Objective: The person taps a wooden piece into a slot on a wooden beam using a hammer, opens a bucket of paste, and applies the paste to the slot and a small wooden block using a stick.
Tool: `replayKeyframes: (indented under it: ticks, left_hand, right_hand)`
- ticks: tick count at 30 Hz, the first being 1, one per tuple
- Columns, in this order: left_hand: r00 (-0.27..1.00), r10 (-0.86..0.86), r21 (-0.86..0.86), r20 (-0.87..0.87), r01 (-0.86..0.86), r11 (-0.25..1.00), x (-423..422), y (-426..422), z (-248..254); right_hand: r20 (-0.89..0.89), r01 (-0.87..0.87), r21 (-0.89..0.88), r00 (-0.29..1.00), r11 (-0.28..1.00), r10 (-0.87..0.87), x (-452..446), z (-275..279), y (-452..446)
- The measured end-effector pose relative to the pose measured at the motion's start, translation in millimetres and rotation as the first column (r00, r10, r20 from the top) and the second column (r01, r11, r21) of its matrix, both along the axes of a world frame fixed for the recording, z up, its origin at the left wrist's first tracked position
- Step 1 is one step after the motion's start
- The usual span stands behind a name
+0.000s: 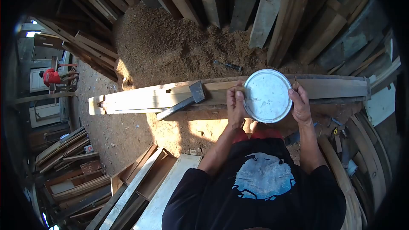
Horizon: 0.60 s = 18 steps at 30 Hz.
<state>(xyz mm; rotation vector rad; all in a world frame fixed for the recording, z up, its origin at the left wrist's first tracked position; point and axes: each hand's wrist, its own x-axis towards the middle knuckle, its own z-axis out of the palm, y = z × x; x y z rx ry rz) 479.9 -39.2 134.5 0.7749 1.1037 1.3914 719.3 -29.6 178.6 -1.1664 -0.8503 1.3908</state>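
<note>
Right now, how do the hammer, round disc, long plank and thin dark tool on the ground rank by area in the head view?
Long plank, easily largest even partly covered
Round disc
Hammer
Thin dark tool

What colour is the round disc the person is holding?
The round disc is whitish with a faint blue-grey tint and small dark marks, as the head view shows.

Boards (206,0) are leaning around the dirt floor (106,123); sunlight is striking it in patches.
</note>
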Motion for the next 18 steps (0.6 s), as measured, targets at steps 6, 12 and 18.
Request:
replayKeyframes:
  ticks: [6,12,18]
  left_hand:
    - [0.997,0.075,0.051,0.025,-0.077,0.996,-29.0,5.9,-27.0]
    - [0.996,0.035,0.027,-0.085,-0.033,0.999,-19.6,9.9,-29.0]
    - [0.984,-0.012,0.047,-0.18,0.021,0.999,0.7,14.2,-34.8]
  right_hand:
    - [-0.232,0.379,-0.081,0.892,0.922,-0.388,97.9,-37.1,14.9]
    - [0.395,0.519,-0.177,0.816,0.836,-0.423,193.0,-229.6,-30.8]
    - [0.96,0.443,-0.245,0.233,0.863,0.153,147.3,-164.8,-12.9]
